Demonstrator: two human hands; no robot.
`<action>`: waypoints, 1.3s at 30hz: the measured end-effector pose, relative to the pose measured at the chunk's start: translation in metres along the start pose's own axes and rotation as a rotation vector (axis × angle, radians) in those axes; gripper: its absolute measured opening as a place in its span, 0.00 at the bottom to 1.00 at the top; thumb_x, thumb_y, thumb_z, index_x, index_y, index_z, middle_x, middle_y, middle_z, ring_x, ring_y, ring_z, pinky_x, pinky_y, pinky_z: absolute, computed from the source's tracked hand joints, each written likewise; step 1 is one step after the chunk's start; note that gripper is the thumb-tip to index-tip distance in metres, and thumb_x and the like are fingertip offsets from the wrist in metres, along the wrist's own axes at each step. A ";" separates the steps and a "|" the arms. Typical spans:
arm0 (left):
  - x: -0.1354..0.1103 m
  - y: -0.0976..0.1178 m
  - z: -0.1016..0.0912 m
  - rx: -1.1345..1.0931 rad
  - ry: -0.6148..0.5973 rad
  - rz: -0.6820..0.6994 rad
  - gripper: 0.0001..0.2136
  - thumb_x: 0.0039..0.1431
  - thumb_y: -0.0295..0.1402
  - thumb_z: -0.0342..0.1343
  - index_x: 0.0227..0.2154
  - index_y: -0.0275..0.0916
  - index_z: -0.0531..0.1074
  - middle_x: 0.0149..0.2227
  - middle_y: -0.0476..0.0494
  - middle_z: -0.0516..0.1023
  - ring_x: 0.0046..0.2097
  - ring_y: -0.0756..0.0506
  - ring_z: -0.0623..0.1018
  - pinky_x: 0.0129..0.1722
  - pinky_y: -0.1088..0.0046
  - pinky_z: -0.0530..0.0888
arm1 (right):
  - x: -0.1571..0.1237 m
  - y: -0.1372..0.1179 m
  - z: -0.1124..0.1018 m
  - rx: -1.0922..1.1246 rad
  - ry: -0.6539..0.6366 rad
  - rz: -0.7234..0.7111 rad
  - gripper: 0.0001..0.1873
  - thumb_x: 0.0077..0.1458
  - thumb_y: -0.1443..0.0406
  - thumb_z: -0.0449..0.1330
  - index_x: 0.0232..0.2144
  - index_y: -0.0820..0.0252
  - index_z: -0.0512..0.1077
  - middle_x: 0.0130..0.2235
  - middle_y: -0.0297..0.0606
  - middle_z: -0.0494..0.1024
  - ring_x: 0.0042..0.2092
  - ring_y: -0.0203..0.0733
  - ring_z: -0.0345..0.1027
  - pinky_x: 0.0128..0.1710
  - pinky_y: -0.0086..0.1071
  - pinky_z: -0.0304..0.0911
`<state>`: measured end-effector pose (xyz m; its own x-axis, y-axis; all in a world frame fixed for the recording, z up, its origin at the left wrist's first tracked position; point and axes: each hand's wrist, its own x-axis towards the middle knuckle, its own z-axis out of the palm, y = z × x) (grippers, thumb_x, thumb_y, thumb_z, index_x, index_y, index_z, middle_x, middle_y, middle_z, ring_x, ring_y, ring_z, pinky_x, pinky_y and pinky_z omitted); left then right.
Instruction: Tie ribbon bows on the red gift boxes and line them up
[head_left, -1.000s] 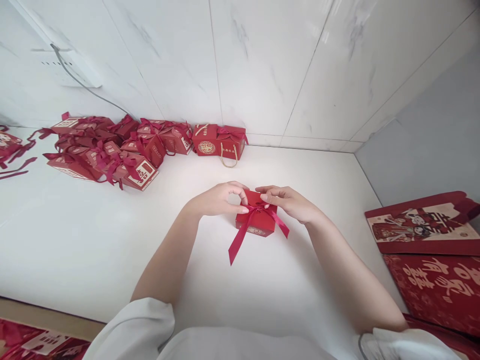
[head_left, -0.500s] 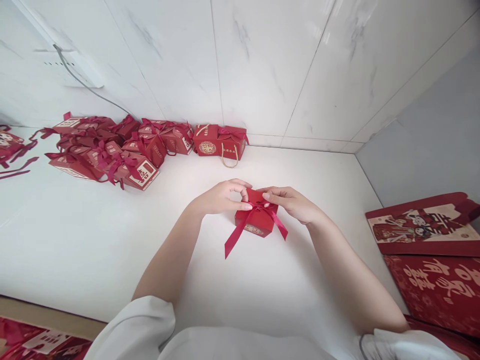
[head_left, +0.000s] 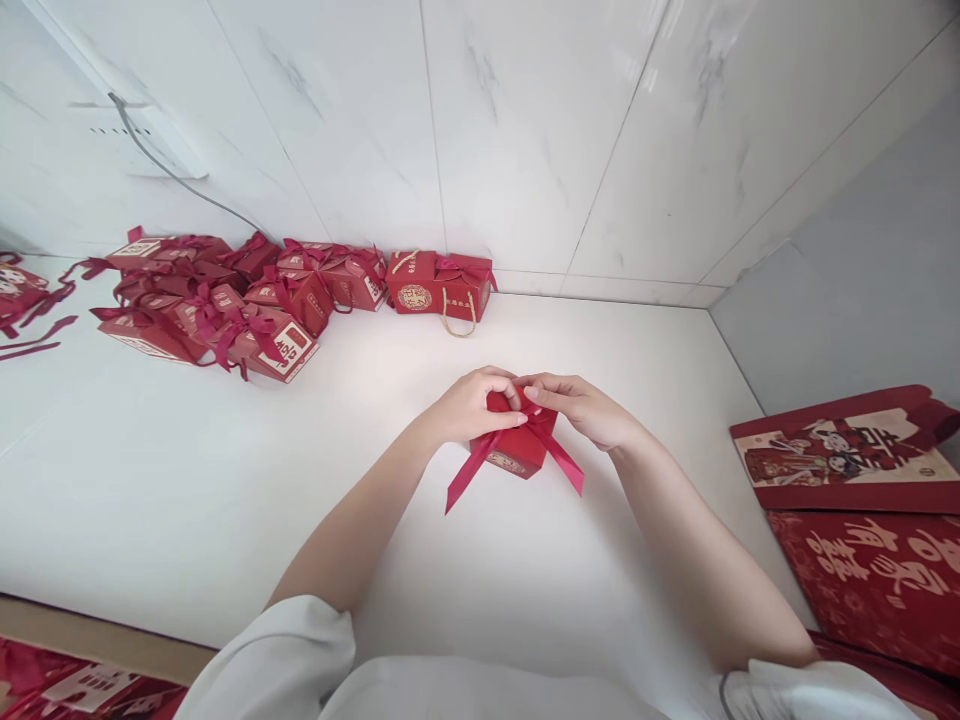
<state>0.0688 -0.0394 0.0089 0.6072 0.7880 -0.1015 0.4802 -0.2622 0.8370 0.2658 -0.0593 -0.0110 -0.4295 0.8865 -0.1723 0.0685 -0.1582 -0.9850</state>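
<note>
White sleeves (head_left: 270,660) are seen at the bottom edge. The small red cardboard gift box (head_left: 514,455) is sat mid-way across the white table (head_left: 187,480), slightly tilted. The left hand (head_left: 472,405) has been moved in from beside the box onto its top, and the right hand (head_left: 581,408) has stayed put. Both are pinched on the dark red satin ribbon (head_left: 469,478) at the knot, which is judged to be being tightened. Two tails are left loose. A heap of matching ribboned red boxes (head_left: 225,300) is piled against the marble wall (head_left: 525,130).
</note>
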 end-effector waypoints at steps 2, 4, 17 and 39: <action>0.000 -0.001 0.000 0.035 0.024 0.012 0.07 0.50 0.38 0.58 0.27 0.40 0.72 0.50 0.44 0.71 0.50 0.42 0.73 0.53 0.62 0.68 | 0.001 0.002 -0.001 0.005 0.028 0.007 0.16 0.52 0.52 0.60 0.23 0.58 0.73 0.51 0.36 0.74 0.46 0.45 0.68 0.49 0.40 0.59; 0.000 -0.002 -0.001 0.050 0.023 0.017 0.06 0.50 0.37 0.58 0.27 0.40 0.72 0.49 0.45 0.71 0.49 0.43 0.73 0.54 0.62 0.67 | 0.002 0.003 -0.001 0.042 0.048 0.022 0.16 0.50 0.55 0.62 0.20 0.59 0.72 0.53 0.37 0.73 0.47 0.45 0.67 0.50 0.40 0.58; -0.004 -0.001 -0.008 0.007 -0.034 0.005 0.05 0.52 0.36 0.56 0.29 0.41 0.70 0.51 0.46 0.70 0.51 0.43 0.72 0.52 0.64 0.68 | 0.008 0.012 0.016 0.438 0.091 0.119 0.14 0.49 0.58 0.62 0.38 0.57 0.78 0.43 0.41 0.79 0.49 0.50 0.69 0.53 0.41 0.59; -0.012 -0.012 -0.052 0.026 -0.218 -0.078 0.16 0.54 0.49 0.55 0.26 0.40 0.72 0.60 0.47 0.63 0.56 0.40 0.69 0.56 0.61 0.65 | -0.007 -0.010 0.003 -0.029 -0.126 -0.054 0.19 0.57 0.51 0.56 0.30 0.58 0.77 0.58 0.39 0.68 0.52 0.47 0.67 0.54 0.40 0.58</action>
<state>0.0230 -0.0167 0.0275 0.6883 0.6685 -0.2816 0.5455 -0.2211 0.8084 0.2652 -0.0657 -0.0002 -0.5431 0.8313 -0.1182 0.0673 -0.0972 -0.9930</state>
